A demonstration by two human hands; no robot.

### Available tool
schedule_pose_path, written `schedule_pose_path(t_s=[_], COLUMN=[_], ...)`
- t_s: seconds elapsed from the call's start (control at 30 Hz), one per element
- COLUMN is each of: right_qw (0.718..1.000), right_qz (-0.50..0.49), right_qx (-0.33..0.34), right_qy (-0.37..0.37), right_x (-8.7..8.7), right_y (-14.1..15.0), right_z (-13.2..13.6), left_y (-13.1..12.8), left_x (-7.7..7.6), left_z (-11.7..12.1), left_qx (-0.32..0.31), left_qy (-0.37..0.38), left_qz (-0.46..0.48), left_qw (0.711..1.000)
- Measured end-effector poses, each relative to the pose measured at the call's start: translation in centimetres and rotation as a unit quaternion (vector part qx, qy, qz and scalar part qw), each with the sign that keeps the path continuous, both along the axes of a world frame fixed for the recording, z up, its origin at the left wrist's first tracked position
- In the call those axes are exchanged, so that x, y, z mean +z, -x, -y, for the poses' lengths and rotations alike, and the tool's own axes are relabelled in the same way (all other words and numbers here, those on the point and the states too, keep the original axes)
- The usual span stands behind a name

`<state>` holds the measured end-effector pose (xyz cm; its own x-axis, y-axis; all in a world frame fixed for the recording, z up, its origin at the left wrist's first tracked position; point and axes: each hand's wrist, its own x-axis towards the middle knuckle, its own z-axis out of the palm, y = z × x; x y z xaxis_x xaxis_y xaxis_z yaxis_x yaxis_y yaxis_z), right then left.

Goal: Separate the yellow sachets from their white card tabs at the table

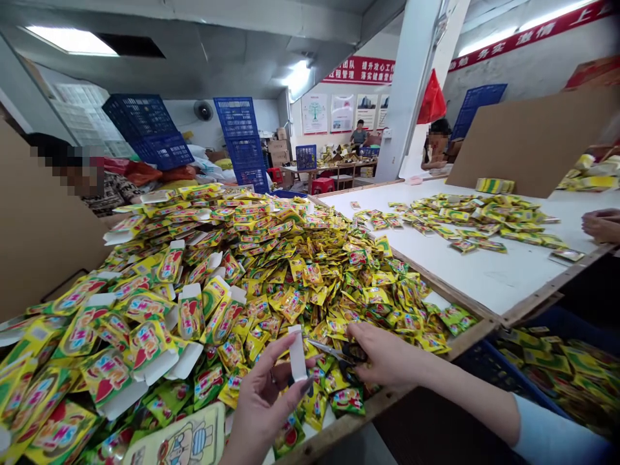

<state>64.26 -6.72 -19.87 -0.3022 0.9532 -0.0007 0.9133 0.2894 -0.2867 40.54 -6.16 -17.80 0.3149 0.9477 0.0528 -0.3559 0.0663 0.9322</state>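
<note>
Between the thumb and fingers of my left hand (265, 387) is a narrow white cardboard piece (297, 356), held upright. My right hand (382, 354) is closed around the dark handles of a pair of scissors (334, 351). The blades point left, close to the white piece; whether they touch it I cannot tell. Below and behind both hands lie many small yellow and green candy packets (295, 303). Printed yellow cartons with open white flaps (191, 313) are heaped on the left. A pale phone case with a cartoon print (184, 442) lies beside my left wrist.
A wooden edge (358, 410) runs along the table front. At the right, a white table (465, 274) bears more packets, with a co-worker's hand (600, 226) at its side. Below is a blue crate (513, 374) of packets. A cardboard sheet (39, 226) stands left, near another person.
</note>
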Motion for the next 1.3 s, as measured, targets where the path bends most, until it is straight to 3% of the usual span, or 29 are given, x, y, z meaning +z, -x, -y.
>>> schedule_pose_path(t_s=[0.37, 0.53, 0.67, 0.77, 0.9, 1.03, 1.3], right_qw=[0.996, 0.987, 0.981, 0.978, 0.979, 0.979, 0.985], right_qz=[0.046, 0.125, 0.171, 0.197, 0.205, 0.198, 0.148], right_qx=[-0.049, -0.082, -0.092, -0.061, 0.012, 0.049, 0.082], right_qy=[0.062, 0.053, 0.006, -0.022, -0.020, -0.001, 0.038], right_x=[-0.4, -0.9, -1.5, -2.2, -2.8, -2.4, -1.7], right_y=[-0.7, 0.1, 1.5, 2.2, 1.8, 1.2, 2.6], right_z=[-0.8, 0.0, 0.8, 0.9, 0.6, 0.2, 0.0], left_y=[2.0, 2.5, 2.8, 3.0, 3.1, 3.2, 3.5], left_x=[-1.4, -2.4, -3.2, -3.4, -3.3, -3.3, -4.2], left_z=[-0.8, -1.3, -1.7, -2.0, -2.0, -2.0, -2.7], left_qx=[-0.004, -0.012, -0.026, -0.053, -0.031, -0.006, 0.010], left_qy=[-0.015, -0.025, -0.033, -0.030, -0.042, -0.068, -0.073], left_qz=[-0.030, -0.071, -0.084, -0.099, -0.101, -0.119, -0.139], left_qw=[0.999, 0.997, 0.996, 0.993, 0.994, 0.991, 0.988])
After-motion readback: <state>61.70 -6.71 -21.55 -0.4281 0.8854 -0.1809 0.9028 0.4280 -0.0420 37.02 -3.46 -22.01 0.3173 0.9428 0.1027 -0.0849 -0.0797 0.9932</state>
